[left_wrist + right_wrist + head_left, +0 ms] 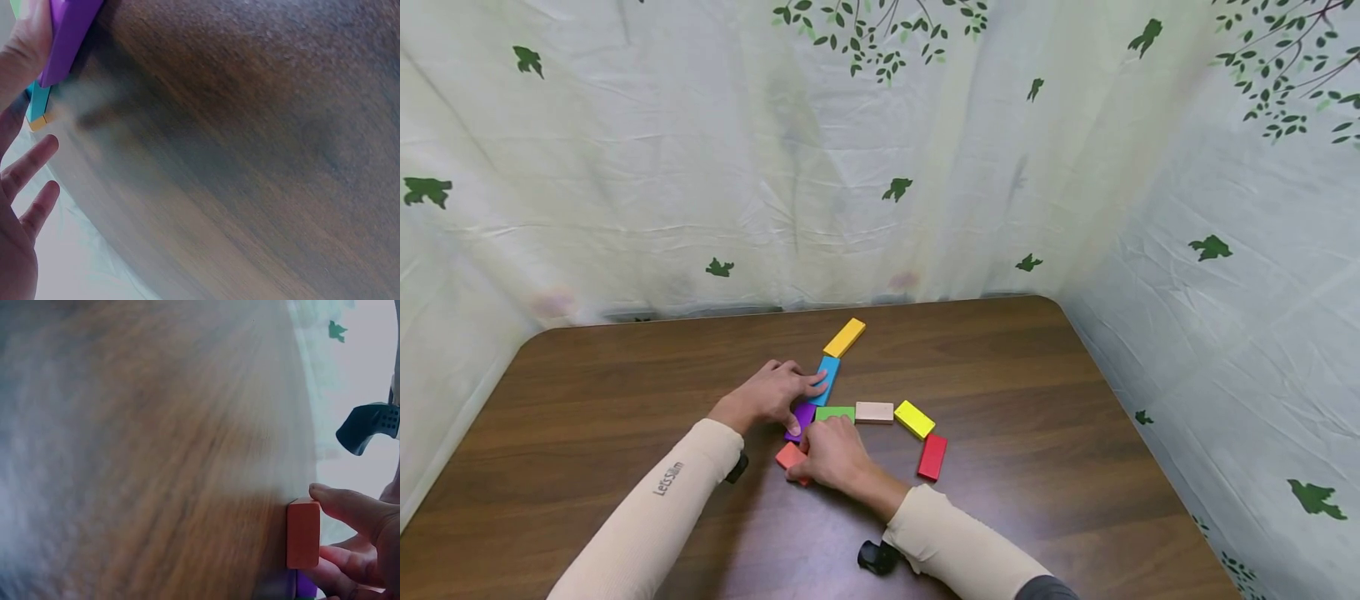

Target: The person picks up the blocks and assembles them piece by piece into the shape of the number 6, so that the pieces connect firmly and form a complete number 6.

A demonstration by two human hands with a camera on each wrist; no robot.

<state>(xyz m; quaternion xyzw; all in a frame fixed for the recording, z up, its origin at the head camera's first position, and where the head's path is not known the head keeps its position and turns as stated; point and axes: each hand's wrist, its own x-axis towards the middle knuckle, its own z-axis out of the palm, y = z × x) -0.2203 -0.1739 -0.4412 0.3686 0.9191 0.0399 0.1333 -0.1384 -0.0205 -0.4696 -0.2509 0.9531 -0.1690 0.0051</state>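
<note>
My left hand [772, 392] reaches over the line of blocks with its fingers spread. Its thumb rests on the purple block [802, 419] and its fingertips touch the blue block [829, 379]. In the left wrist view the thumb lies against the purple block [67, 40], while two other fingers stand apart in the air. My right hand [835, 454] pinches the coral-orange block [790, 456] just below the purple one. The right wrist view shows thumb and fingers about this orange block [303, 534]. The green block [835, 412] beside the purple one is partly hidden behind the right hand.
Beyond the blue block lies an amber block [845, 337]. To the right run a pale pink block [874, 412], a yellow block [914, 419] and a red block [932, 457]. All lie flat on the brown wooden table [1037, 500]. A leaf-patterned white curtain [820, 208] hangs behind it.
</note>
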